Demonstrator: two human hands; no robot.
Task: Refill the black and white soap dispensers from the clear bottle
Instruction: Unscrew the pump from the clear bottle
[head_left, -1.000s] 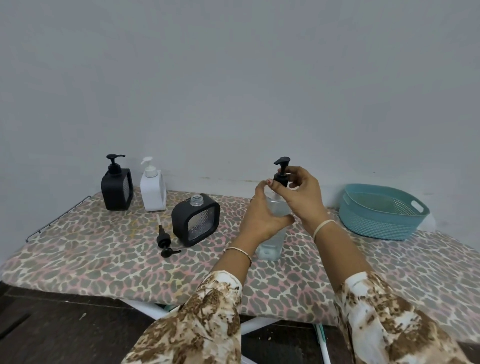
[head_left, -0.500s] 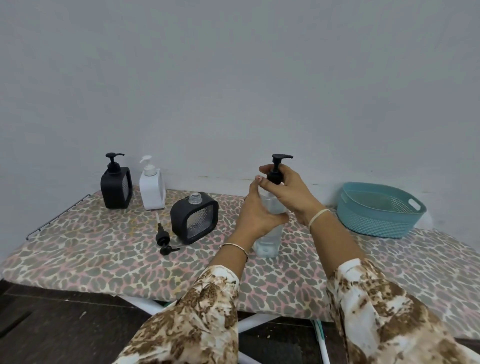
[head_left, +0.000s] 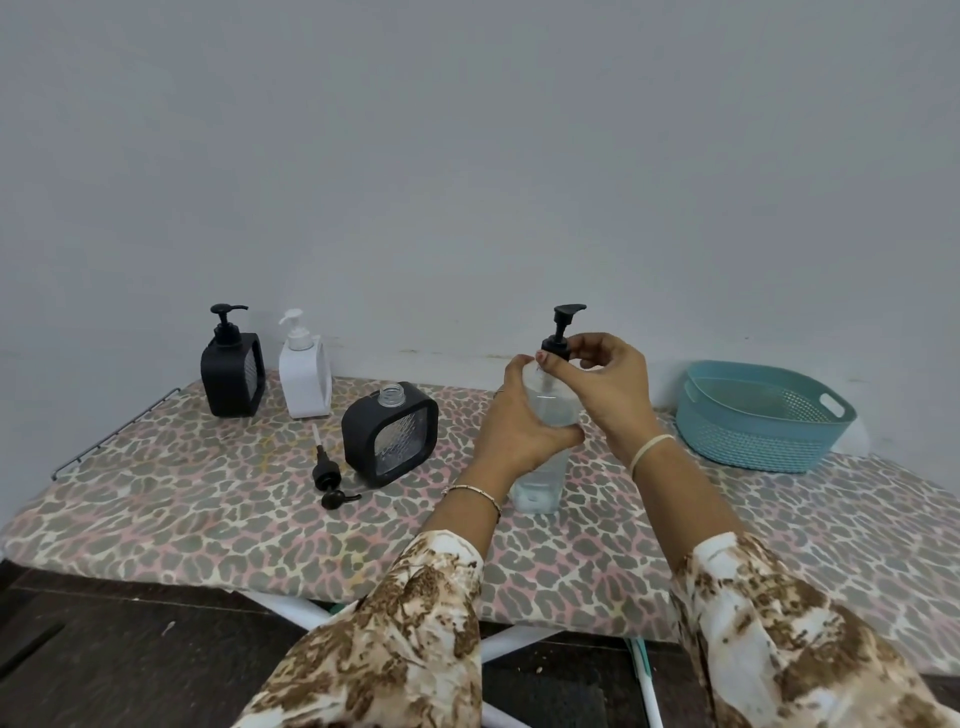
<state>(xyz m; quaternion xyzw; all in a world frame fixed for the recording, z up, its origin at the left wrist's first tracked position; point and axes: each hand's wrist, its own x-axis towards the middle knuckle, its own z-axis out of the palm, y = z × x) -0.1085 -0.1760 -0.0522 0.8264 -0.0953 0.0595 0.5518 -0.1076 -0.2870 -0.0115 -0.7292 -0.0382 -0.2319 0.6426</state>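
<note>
**Pump collar being worked at the neck of the clear bottle**

Plain pale wall behind; leopard-print cloth-covered ironing board (head_left: 208, 519) as work surface. Tall clear plastic bottle (head_left: 540, 467) stands upright near the board's middle, a low level of clear liquid visible at its base. Left hand (head_left: 519, 431) is wrapped around the bottle's body, fingers closed on it. Right hand (head_left: 605, 384) pinches the collar of the black pump head (head_left: 561, 332) at the bottle's neck, thumb and fingertips closed on it.

Open square black dispenser with textured clear window (head_left: 389, 434) sits just left of the bottle, neck bare; its loose black pump with dip tube (head_left: 327, 475) lies beside it on the cloth. Capped black dispenser (head_left: 232, 374) and white dispenser (head_left: 305, 376) stand side by side at the back left. Teal perforated plastic basket (head_left: 761, 415) at the right.

Handling, judged: bottle is light, nearly empty, thin-walled, so a mid-body grip suits it but hard squeezing would flex it; possibly slick with soap. The collar, not the spout, is the place to turn.

Versus half a second ago: the spout still points right, after facing the other way a second ago; the pump sits slightly higher over the neck, the hands little changed.
</note>
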